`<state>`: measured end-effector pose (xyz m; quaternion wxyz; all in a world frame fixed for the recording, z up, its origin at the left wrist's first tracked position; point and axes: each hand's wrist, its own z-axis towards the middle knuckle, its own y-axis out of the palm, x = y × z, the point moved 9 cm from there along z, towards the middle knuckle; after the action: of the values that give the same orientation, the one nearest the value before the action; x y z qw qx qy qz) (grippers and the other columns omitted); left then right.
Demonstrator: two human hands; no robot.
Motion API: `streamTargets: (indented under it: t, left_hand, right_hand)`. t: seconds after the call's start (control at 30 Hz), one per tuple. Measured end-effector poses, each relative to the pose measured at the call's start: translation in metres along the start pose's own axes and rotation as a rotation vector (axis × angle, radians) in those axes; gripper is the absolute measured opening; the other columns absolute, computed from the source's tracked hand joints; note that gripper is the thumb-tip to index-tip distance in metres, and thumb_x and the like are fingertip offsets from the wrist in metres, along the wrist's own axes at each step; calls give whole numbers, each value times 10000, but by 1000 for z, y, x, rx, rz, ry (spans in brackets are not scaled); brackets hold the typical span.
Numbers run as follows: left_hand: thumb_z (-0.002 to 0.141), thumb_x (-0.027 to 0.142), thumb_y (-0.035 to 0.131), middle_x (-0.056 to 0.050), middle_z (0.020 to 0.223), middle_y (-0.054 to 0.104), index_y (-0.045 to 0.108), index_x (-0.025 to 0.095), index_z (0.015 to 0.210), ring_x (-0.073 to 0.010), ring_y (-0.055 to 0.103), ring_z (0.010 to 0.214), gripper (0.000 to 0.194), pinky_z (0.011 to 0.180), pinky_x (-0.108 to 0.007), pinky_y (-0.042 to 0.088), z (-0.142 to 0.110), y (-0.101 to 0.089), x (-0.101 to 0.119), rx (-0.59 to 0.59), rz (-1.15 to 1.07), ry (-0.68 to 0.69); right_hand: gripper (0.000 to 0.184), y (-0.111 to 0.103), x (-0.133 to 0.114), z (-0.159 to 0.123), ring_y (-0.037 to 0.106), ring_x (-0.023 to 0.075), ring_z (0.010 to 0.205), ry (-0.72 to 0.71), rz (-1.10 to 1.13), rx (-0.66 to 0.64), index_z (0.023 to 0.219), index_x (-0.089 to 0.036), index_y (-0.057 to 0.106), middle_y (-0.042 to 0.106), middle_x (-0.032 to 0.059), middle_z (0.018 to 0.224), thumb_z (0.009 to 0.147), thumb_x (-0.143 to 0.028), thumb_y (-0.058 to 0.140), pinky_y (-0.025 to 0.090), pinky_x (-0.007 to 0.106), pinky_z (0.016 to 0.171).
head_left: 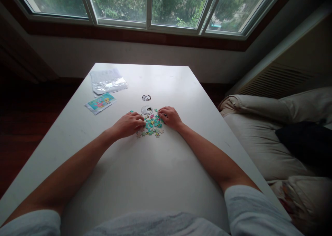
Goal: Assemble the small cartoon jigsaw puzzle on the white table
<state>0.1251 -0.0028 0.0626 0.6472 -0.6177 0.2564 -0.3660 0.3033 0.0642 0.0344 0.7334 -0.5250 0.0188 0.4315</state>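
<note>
A loose heap of small jigsaw puzzle pieces [153, 124], mostly turquoise with some pink, yellow and pale ones, lies on the white table [158, 173]. At the heap's left edge is my left hand [131, 123], palm down, its fingers loosely bent and their tips touching the pieces. Some pieces show just beyond its knuckles. My right hand [171, 117] rests at the upper right side of the heap, fingers apart from the thumb and reaching over the edge pieces. No piece can be made out inside either hand.
Two round metal-rimmed inserts [146, 110] are set in the tabletop beyond the heap. At the far left lie a clear plastic bag with paper [109, 81] and a colourful picture packet [100, 103]. A beige sofa [249, 132] stands along the right side; windows are ahead.
</note>
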Motion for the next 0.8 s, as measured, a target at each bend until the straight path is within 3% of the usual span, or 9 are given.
streamTargets:
  t: [0.23, 0.43, 0.53, 0.63, 0.8]
  left_hand:
    - [1006, 276, 494, -38, 1168, 743, 724, 267, 1096, -226, 617, 1134, 247, 947, -374, 438, 0, -3, 1, 37, 35, 17]
    - [1013, 316, 481, -45, 1141, 756, 736, 268, 1097, -243, 626, 1111, 273, 923, -398, 454, 1, -11, -3, 101, 27, -47]
    - [994, 338, 504, -60, 1202, 741, 729, 264, 1174, -267, 606, 1148, 297, 973, -439, 456, -1, -9, -20, 169, -8, -128]
    - [985, 342, 498, -83, 1310, 697, 683, 225, 1294, -284, 555, 1256, 379, 1069, -472, 432, -6, -2, -50, 262, -59, -243]
    - [948, 368, 538, -98, 1329, 681, 637, 187, 1368, -302, 504, 1318, 468, 1129, -484, 410, -11, 17, -83, 265, -103, -335]
  right_hand:
    - [178, 0, 1, 0, 658, 225, 1007, -3, -12, -1, 945, -240, 753, 765, 44, 1065, 968, -297, 586, 437, 382, 976]
    - [185, -1, 0, -1, 654, 222, 1007, 1, -11, -9, 949, -236, 753, 764, 45, 1067, 970, -298, 580, 431, 377, 980]
    - [196, -2, -1, -1, 653, 221, 1009, 2, -8, -9, 948, -229, 754, 764, 48, 1070, 973, -299, 572, 426, 375, 982]
    - [201, -1, -1, -1, 649, 224, 1012, 14, -13, -20, 951, -228, 755, 763, 54, 1078, 972, -300, 569, 421, 379, 984]
    - [201, -1, 1, -1, 644, 225, 1010, 30, -20, -30, 960, -226, 754, 761, 60, 1083, 968, -299, 568, 415, 380, 984]
